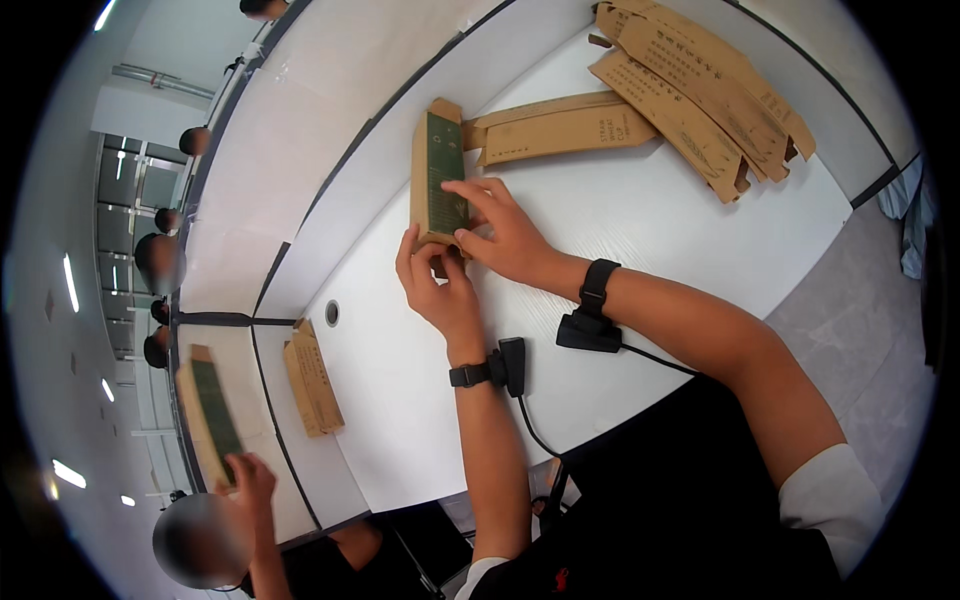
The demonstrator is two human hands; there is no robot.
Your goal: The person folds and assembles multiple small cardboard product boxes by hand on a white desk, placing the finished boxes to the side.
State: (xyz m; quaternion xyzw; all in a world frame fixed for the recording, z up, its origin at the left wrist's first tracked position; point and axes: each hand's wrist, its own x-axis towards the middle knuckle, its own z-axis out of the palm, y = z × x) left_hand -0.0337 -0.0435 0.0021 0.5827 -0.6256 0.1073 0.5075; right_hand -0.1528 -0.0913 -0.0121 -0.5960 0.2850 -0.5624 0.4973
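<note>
Carton (438,178): kraft brown with 1 dark green panel; flat cartons (700,90): kraft brown, dark print; table (620,230): white; 2 wrist straps (597,285): black.

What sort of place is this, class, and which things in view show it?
Probably a packing or assembly workroom: both hands fold a green-and-brown carton on a long white table, flat cardboard carton blanks lie stacked nearby, and a neighbouring person handles a similar carton.

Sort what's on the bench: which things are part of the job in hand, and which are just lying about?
In hand:
box, held at its near end by left hand and right hand
flat cartons, stacked
single flat carton beside the box

Lying about:
neighbour's cartons
neighbour's box
table hole
</note>
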